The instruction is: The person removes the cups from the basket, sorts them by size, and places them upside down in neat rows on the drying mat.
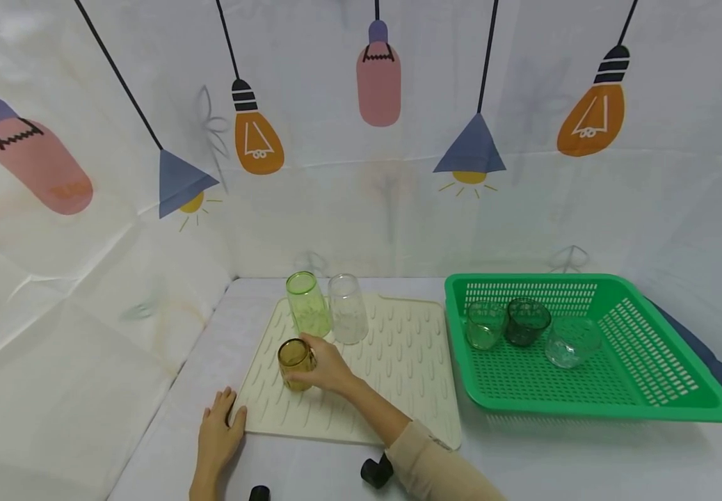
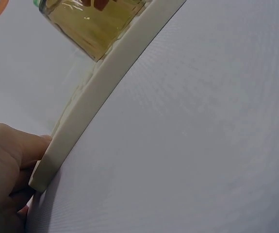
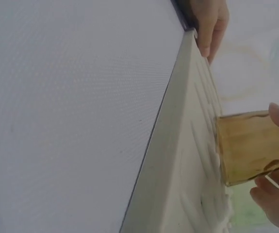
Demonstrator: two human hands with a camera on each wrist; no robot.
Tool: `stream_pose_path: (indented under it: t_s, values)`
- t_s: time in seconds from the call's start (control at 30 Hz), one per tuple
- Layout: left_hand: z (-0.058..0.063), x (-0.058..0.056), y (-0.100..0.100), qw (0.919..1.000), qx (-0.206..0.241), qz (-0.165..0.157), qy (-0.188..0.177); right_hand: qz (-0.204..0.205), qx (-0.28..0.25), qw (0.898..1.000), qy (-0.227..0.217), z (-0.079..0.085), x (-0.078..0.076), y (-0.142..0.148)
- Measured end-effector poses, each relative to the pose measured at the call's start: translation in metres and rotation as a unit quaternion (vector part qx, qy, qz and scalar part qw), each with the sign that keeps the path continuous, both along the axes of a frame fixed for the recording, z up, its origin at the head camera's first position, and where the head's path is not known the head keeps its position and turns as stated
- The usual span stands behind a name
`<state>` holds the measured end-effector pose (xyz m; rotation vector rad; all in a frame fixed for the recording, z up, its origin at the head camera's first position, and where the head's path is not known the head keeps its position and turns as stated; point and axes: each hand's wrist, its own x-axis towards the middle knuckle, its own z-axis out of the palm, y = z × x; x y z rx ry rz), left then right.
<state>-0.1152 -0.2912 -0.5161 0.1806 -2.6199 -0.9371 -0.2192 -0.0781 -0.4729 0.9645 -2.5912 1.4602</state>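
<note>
An amber drinking glass (image 1: 296, 376) stands upright on the left part of a cream ribbed drying mat (image 1: 398, 376). My right hand (image 1: 330, 365) grips this glass from the right, thumb on its near side and fingers round the far side. In the right wrist view, the base of the amber glass (image 3: 248, 148) meets the mat's ridges. My left hand (image 1: 218, 428) rests at the mat's front left corner, fingers extended along its side and thumb touching the edge. Behind the amber glass stand a tall green glass (image 1: 308, 306) and a tall clear glass (image 1: 348, 313).
To the right of the mat sits a green plastic basket (image 1: 586, 410). It holds a light green glass (image 1: 483, 327), a dark glass (image 1: 526, 323) and a clear glass (image 1: 570, 344). A small black object (image 1: 376, 473) lies by my right sleeve. A patterned curtain (image 1: 336, 202) hangs behind.
</note>
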Motion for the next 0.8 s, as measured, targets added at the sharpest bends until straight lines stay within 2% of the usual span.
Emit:
stream_pose_path:
  t_s: [0.27, 0.53, 0.8]
  values:
    - [0.000, -0.001, 0.002, 1.0000, 0.001, 0.001, 0.008, -0.008, 0.006, 1.000, 0.017, 0.008, 0.010, 0.023]
    - [-0.002, 0.000, 0.000, 1.0000, -0.006, 0.005, 0.004, -0.009, -0.020, 1.000, 0.002, 0.013, 0.020, 0.048]
    - [-0.002, 0.000, -0.001, 0.9999, -0.009, 0.004, 0.006, -0.023, -0.044, 0.998, 0.029, 0.022, 0.030, 0.080]
